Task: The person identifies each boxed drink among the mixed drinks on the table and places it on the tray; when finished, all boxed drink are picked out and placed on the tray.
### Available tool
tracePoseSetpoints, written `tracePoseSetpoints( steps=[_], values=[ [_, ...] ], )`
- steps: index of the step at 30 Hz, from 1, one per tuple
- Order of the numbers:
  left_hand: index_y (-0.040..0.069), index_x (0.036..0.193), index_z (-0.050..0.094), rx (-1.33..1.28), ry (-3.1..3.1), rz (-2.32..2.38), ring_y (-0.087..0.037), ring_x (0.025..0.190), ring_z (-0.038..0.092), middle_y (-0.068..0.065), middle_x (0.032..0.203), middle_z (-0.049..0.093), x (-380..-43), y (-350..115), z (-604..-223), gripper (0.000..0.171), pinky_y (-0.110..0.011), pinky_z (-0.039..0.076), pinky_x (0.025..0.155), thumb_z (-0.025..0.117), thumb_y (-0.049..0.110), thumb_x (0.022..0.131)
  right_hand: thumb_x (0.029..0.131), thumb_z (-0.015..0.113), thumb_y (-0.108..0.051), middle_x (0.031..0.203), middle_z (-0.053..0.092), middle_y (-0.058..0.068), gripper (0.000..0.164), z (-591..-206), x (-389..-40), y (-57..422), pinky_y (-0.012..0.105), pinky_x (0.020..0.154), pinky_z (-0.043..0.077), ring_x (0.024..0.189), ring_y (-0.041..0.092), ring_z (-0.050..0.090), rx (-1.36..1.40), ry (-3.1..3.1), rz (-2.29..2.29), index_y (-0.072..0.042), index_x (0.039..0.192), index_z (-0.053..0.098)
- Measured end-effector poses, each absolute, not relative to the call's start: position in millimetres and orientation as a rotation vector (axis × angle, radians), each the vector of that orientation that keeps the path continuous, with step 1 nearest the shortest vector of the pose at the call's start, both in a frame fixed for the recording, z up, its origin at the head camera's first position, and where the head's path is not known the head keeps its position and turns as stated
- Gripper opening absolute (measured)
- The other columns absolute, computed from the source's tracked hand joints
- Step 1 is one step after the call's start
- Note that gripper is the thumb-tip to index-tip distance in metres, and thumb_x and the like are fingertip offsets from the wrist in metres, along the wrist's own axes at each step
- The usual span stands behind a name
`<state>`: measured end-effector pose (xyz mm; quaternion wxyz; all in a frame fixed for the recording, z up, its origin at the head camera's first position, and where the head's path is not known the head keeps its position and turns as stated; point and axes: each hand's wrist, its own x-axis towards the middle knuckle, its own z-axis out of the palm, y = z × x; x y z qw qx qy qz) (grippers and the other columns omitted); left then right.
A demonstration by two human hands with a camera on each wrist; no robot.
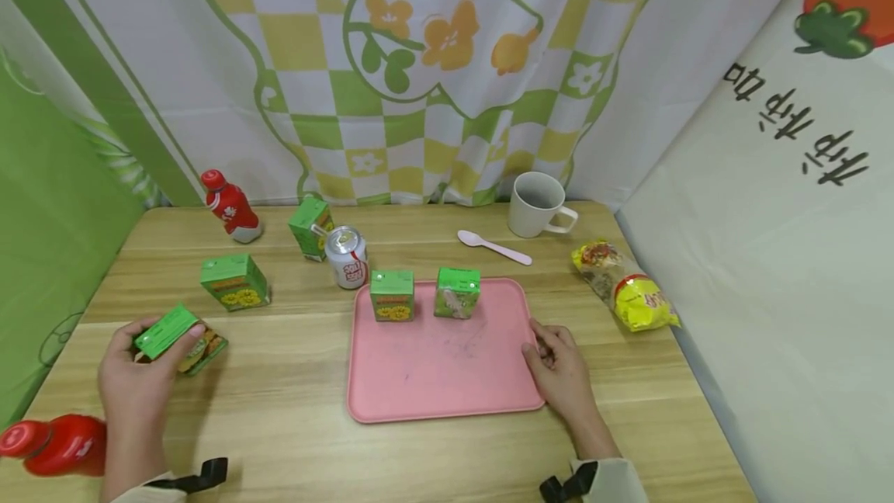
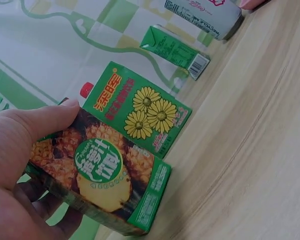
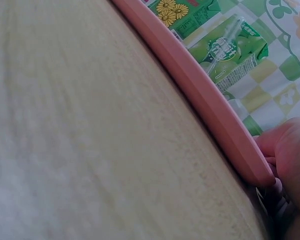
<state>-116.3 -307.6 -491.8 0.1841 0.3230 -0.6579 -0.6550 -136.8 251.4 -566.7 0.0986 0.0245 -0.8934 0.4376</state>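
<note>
My left hand (image 1: 140, 371) grips a green juice box with pineapples on its front (image 2: 102, 167), tilted, its thumb over one side and its fingers round the other. Just behind it stands a juice box with yellow daisies (image 1: 235, 282). On the right, my right hand (image 1: 562, 367) pinches the right rim of a pink tray (image 1: 447, 386), thumb on the near side of the fingers. Toward the tray's back edge stand another daisy juice box (image 1: 393, 297) and a green juice box with a straw on its side (image 1: 457, 293). Some right fingers are hidden under the rim.
At the back are a red bottle (image 1: 233, 208), a green box (image 1: 310, 229), a silver can (image 1: 347, 258), a pink spoon (image 1: 494, 247) and a white mug (image 1: 535, 206). A yellow snack bag (image 1: 625, 286) lies right. Another red bottle (image 1: 66, 445) lies near left.
</note>
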Motion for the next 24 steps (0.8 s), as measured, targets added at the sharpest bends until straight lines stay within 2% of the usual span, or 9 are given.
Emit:
tracePoseSetpoints(
  steps=[10, 16, 24],
  values=[
    [0.012, 0.116, 0.069, 0.824, -1.893, -1.837, -0.011, 0.095, 0.058, 0.001, 0.116, 0.06, -118, -287, -471, 0.055, -0.011, 0.05, 0.064, 0.095, 0.004, 0.069, 0.094, 0.074, -0.01, 0.109, 0.06, 0.007, 0.044, -564, -137, 250, 0.023, 0.064, 0.045, 0.077, 0.016, 0.053, 0.084, -2.638, 1.273, -0.003, 0.136, 0.064],
    [0.003, 0.114, 0.07, 0.591, -1.878, -1.868, -0.015, 0.095, 0.061, -0.006, 0.116, 0.063, -121, -264, -446, 0.052, -0.014, 0.052, 0.064, 0.092, -0.007, 0.068, 0.093, 0.075, -0.009, 0.108, 0.06, 0.007, 0.045, -564, -138, 250, 0.023, 0.063, 0.046, 0.076, 0.015, 0.053, 0.084, -2.631, 1.271, -0.002, 0.136, 0.064],
    [0.002, 0.12, 0.066, 0.219, -2.214, -1.649, -0.017, 0.102, 0.06, -0.003, 0.12, 0.061, -124, -225, -418, 0.05, -0.016, 0.053, 0.071, 0.088, -0.005, 0.076, 0.093, 0.075, -0.008, 0.107, 0.06, 0.008, 0.044, -567, -137, 251, 0.021, 0.063, 0.046, 0.076, 0.016, 0.054, 0.09, -2.619, 1.282, -0.003, 0.135, 0.064]
  ],
)
